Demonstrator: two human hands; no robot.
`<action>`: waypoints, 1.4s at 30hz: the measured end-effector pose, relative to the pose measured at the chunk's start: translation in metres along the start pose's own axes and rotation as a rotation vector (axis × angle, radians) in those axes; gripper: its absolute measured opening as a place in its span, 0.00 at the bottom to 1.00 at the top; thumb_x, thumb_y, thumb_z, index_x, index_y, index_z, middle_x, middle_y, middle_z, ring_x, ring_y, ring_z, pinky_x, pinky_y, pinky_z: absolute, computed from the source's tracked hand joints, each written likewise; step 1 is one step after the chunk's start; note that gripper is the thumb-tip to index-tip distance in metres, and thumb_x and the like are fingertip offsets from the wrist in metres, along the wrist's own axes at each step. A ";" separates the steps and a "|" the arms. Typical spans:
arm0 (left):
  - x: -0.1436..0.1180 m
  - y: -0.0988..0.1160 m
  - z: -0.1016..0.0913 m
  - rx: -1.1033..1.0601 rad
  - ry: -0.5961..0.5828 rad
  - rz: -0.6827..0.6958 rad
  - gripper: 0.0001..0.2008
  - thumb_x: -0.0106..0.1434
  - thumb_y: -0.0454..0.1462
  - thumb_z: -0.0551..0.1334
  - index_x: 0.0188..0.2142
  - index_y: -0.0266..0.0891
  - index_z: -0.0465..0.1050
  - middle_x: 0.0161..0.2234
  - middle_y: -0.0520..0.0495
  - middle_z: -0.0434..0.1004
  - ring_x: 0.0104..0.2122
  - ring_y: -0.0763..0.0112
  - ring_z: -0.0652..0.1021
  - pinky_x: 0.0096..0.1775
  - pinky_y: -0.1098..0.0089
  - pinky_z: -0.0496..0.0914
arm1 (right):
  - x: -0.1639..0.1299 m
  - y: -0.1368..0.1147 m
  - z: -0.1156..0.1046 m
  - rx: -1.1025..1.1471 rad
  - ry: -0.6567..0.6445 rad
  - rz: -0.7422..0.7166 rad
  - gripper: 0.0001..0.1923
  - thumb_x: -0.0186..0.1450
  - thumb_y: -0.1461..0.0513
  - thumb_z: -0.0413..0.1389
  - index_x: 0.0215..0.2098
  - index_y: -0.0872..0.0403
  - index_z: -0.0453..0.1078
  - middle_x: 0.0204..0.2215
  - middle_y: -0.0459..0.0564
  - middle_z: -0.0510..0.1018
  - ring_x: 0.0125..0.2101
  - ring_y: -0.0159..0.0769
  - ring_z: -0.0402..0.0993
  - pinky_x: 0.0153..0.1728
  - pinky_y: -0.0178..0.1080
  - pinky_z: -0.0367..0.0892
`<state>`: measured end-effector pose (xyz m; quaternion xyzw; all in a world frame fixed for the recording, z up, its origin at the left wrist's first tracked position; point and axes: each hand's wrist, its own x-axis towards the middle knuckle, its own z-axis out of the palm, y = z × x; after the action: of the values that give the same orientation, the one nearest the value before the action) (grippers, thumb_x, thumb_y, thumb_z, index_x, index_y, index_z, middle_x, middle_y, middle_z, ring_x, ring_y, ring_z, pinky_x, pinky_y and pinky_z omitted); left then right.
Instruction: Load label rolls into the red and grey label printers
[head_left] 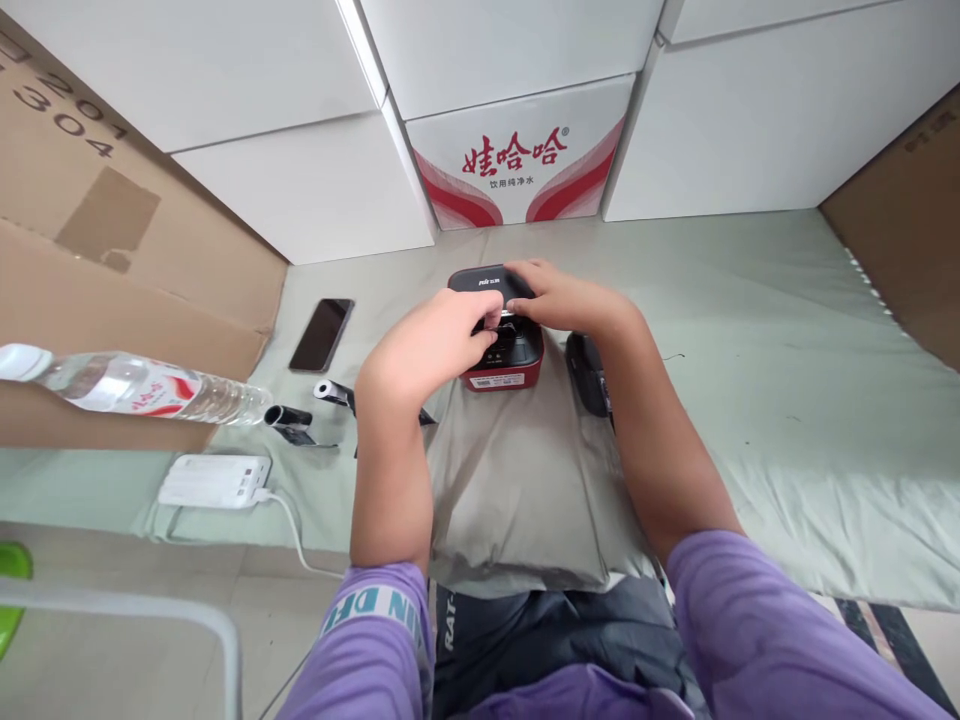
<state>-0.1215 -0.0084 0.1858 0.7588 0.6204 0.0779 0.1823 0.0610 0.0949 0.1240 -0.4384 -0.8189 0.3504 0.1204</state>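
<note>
A small black-and-red device that looks like a label printer [504, 380] sits on the cloth-covered surface in front of me. Its black lid [472, 278] carries white lettering. My left hand [469, 325] is at the device's front recess with thumb and forefinger pinched; what lies between them, if anything, is hidden. My right hand [551, 295] holds the lid at its right side, fingers along the back and thumb at the front edge. Right of the device, partly behind my right forearm, lies a dark rounded object [587, 372].
Left of my arm lie a black roll with a loose tail [289, 418], a white-cored roll [334, 392], a phone [322, 335], a corded white power bank [214, 480] and a tilted water bottle [150, 388]. White cartons [517, 200] stand behind; brown cardboard [112, 270] flanks the left.
</note>
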 end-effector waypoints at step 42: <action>0.036 -0.099 0.012 -0.776 -0.201 -0.314 0.55 0.53 0.35 0.75 0.77 0.57 0.54 0.59 0.40 0.81 0.64 0.47 0.76 0.50 0.62 0.79 | -0.002 -0.011 0.000 0.289 -0.054 0.274 0.42 0.65 0.58 0.66 0.72 0.46 0.56 0.55 0.58 0.80 0.43 0.47 0.82 0.42 0.47 0.82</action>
<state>-0.1999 0.0408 0.1341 0.5342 0.6322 0.2026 0.5234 0.0552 0.0889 0.1314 -0.5143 -0.6957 0.4889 0.1115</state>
